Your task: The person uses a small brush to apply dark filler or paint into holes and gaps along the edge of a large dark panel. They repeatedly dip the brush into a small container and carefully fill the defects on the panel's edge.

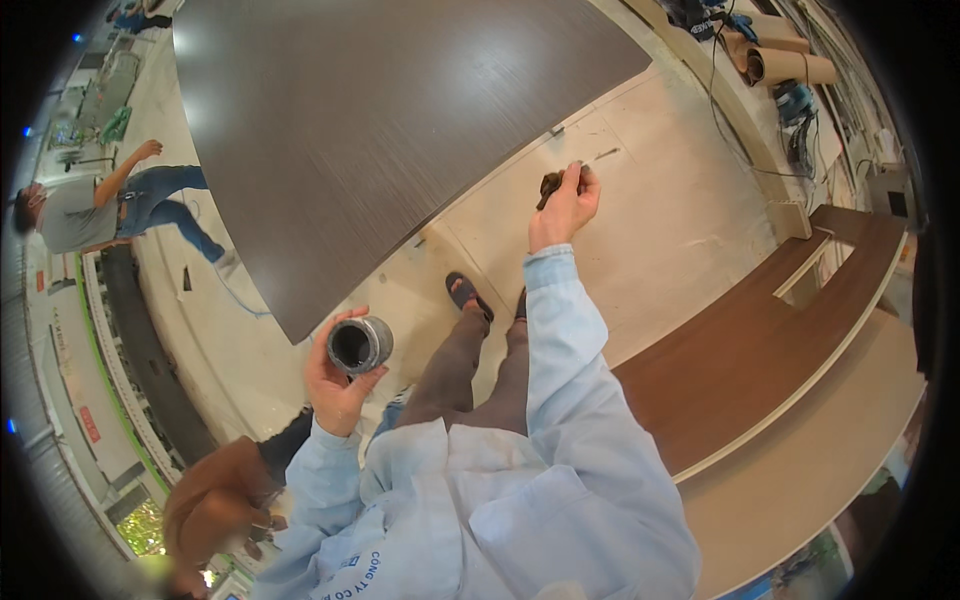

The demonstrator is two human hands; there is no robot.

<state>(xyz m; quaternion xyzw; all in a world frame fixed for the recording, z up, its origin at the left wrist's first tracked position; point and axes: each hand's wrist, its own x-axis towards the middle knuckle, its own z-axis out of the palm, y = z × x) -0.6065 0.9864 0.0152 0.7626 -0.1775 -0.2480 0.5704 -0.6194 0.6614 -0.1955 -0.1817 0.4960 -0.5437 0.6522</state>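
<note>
My left hand is wrapped round a dark grey, round open-topped can, its mouth tipped toward me and its inside dark. Out in front on the right, my right hand is closed on a crumpled dark brown rag. A thin brush-like tool sticks out past its fingers; its exact kind is too small to make out. Ahead of both hands lies a large dark wood-grain panel, its near corner just beyond the can. Neither hand visibly touches the panel.
A brown panel with a rectangular cutout lies at the right, above a beige board. Rolled brown material and cables are at the far right. One person walks at the left; another is close by, lower left.
</note>
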